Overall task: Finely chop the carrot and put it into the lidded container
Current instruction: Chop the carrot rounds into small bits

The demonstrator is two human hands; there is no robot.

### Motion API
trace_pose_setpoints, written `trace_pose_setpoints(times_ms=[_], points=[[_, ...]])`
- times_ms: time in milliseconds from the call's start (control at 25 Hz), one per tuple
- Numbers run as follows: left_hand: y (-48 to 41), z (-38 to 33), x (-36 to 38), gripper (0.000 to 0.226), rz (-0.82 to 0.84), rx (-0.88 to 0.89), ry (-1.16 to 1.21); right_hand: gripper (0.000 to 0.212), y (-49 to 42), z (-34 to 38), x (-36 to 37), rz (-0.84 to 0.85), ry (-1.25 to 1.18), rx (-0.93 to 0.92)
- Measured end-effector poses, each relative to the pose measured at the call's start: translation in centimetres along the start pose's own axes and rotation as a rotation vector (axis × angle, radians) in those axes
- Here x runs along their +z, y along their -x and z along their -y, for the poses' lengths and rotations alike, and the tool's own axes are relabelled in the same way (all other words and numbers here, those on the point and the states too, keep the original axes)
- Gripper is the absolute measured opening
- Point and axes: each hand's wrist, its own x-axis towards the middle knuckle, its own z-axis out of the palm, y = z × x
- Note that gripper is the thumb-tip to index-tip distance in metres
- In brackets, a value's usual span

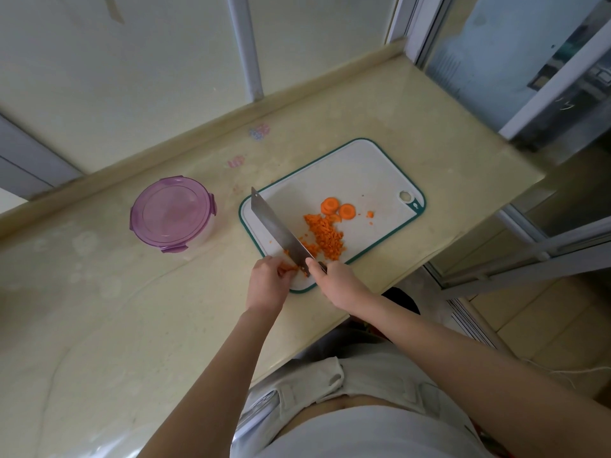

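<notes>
Right grip curls round the knife handle — left grip pinches carrot pieces on the board.

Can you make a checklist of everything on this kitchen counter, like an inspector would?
Surface: beige countertop, pale marks.
Job's things: cutting board with chopped carrot pile and two carrot rounds; container, purple lid on, left of the board.
Clutter: two small stickers near the back edge.
Hands: left hand holds carrot pieces on the board; right hand grips the knife.
Cables: thin pale cord on the floor, right.
Surroundings: window frames behind.
</notes>
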Motion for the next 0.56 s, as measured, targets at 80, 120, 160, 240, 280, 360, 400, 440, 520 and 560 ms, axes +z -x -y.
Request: trace_pose_setpoints(times_ms=[80,120,160,240,280,360,400,440,520,560], points=[[-0.1,-0.1,0.0,0.005,-0.017,0.016,-0.031,0.057,0.0,-0.1,-0.4,-0.002,-0.052,0.002],[-0.2,-0.1,0.1,0.006,-0.022,0.031,-0.063,0.056,0.1,-0.1,-0.7,-0.005,-0.08,-0.001],[-0.3,-0.1,0.1,0.006,-0.022,0.05,-0.093,0.056,0.1,-0.1,-1.0,-0.01,-0.104,-0.01],[-0.7,-0.2,0.3,0.01,-0.007,0.083,-0.143,0.055,0.3,0.0,-2.0,-0.021,-0.143,-0.04],[-0.9,-0.3,0.4,0.013,0.006,0.091,-0.184,0.054,0.3,0.0,-2.5,-0.032,-0.162,-0.05],[-1.5,-0.9,0.3,0.018,-0.002,0.089,-0.245,0.054,0.2,-0.1,-3.7,-0.069,-0.192,-0.055],[-1.9,-1.3,0.2,0.018,-0.024,0.087,-0.243,0.054,0.1,-0.3,-4.3,-0.091,-0.207,-0.056],[-2.4,-1.8,0.1,0.018,-0.045,0.09,-0.231,0.055,-0.1,-0.5,-4.9,-0.113,-0.222,-0.057],[-3.7,-3.0,-0.2,0.023,-0.047,0.112,-0.209,0.054,-0.5,-0.9,-6.1,-0.16,-0.256,-0.048],[-4.5,-3.6,-0.3,0.026,-0.025,0.126,-0.202,0.054,-0.8,-1.1,-6.6,-0.185,-0.272,-0.037]])
